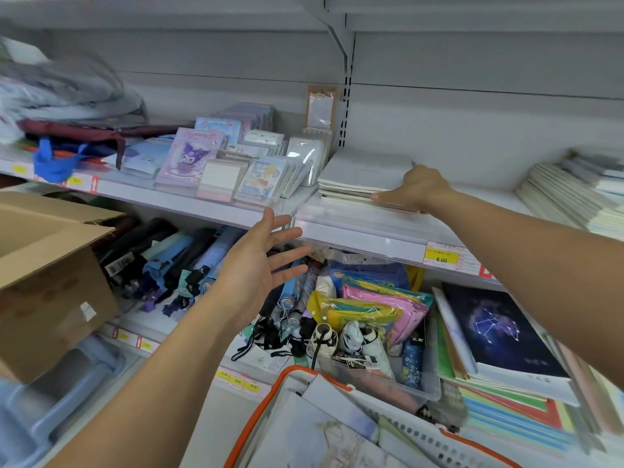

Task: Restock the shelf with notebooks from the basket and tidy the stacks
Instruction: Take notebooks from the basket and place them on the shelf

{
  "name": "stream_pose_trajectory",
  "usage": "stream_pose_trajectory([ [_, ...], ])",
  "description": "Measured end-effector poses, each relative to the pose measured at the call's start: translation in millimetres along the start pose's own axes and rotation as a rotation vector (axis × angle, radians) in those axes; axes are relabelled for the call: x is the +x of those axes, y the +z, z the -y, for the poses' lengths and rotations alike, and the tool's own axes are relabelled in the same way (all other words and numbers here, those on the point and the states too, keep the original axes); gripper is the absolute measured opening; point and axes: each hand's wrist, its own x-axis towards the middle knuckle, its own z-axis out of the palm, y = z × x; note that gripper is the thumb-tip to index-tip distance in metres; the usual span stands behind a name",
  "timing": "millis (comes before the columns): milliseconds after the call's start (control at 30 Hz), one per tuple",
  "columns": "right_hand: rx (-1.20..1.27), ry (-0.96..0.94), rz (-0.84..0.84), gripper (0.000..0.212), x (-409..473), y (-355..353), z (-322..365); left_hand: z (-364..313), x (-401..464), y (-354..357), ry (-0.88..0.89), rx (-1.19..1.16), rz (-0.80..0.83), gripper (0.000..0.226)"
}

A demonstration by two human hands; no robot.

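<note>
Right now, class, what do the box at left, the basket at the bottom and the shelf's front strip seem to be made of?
Box: brown corrugated cardboard, matte, with folded flaps and a paper label. Basket: likely moulded plastic, pale slotted wall with an orange rim. Front strip: apparently clear glossy plastic, since it shines and a price tag sits in it.

Your right hand grips the front edge of a pale notebook stack on the shelf; your left hand hovers open, fingers spread, above the basket.
</note>
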Motion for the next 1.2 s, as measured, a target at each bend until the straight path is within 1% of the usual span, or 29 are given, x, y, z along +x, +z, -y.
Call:
stream_pose_trajectory([
  [100, 0.02, 0.007, -0.054, 0.083, 8, 2, -4, 2, 1, 0, -0.006, 0.031, -0.001, 0.045],
  [200, -0.013, 0.001, -0.109, 0.08, 3, 7, 1, 2, 1, 1, -0.01, 0.058, -0.007, 0.042],
  [300, -0.064, -0.001, -0.13, 0.079, -1, 12, 7, 2, -1, 2, -0.015, 0.065, -0.006, 0.042],
  [500, -0.095, 0.005, -0.201, 0.078, 10, 17, 9, 5, -4, 3, -0.022, 0.082, 0.0, 0.04],
  [567, -0.084, 0.006, -0.182, 0.082, 11, 17, 9, 6, -5, 2, -0.023, 0.094, 0.007, 0.039],
  [633, -0.059, 0.005, -0.105, 0.087, 12, 16, 5, 6, -5, 1, -0.031, 0.12, 0.017, 0.039],
  [700, -0.071, -0.018, -0.027, 0.084, 10, 15, 0, 8, -4, -1, -0.054, 0.184, 0.024, 0.037],
  [733, -0.08, -0.036, -0.033, 0.079, 4, 14, -2, 9, -4, -2, -0.068, 0.251, 0.026, 0.036],
  [767, -0.064, -0.066, -0.107, 0.073, -7, 13, -4, 11, -4, -4, -0.079, 0.35, 0.025, 0.033],
  [800, -0.003, -0.107, -0.256, 0.066, -23, 15, -6, 13, -3, -7, -0.079, 0.483, 0.026, 0.031],
  [833, 0.093, -0.19, -0.456, 0.056, -46, 20, -9, 17, -2, -11, -0.059, 0.657, 0.036, 0.029],
  [867, 0.22, -0.314, -0.637, 0.042, -76, 30, -11, 23, -1, -15, -0.021, 0.865, 0.068, 0.029],
  [900, 0.346, -0.451, -0.71, 0.028, -106, 48, -13, 28, -1, -19, 0.017, 1.09, 0.125, 0.031],
  [933, 0.426, -0.559, -0.643, 0.021, -138, 67, -15, 34, -2, -23, 0.024, 1.309, 0.2, 0.032],
  [967, 0.436, -0.6, -0.452, 0.023, -162, 98, -24, 38, -5, -24, 0.001, 1.499, 0.295, 0.032],
  [1000, 0.4, -0.58, -0.171, 0.026, -180, 129, -35, 41, -9, -23, -0.044, 1.63, 0.398, 0.032],
  [1033, 0.29, -0.509, 0.156, 0.031, -193, 161, -51, 43, -13, -21, -0.116, 1.692, 0.496, 0.034],
  [1067, 0.136, -0.428, 0.452, 0.045, -204, 191, -69, 43, -18, -19, -0.207, 1.69, 0.586, 0.036],
  [1100, -0.003, -0.341, 0.664, 0.069, -214, 216, -88, 45, -22, -18, -0.293, 1.655, 0.66, 0.037],
  [1133, -0.106, -0.261, 0.757, 0.091, -224, 237, -106, 47, -24, -17, -0.359, 1.618, 0.713, 0.038],
  [1167, -0.145, -0.21, 0.745, 0.107, -233, 252, -122, 49, -24, -17, -0.399, 1.608, 0.746, 0.039],
  [1200, -0.141, -0.183, 0.69, 0.117, -240, 262, -133, 51, -24, -17, -0.413, 1.619, 0.762, 0.041],
])
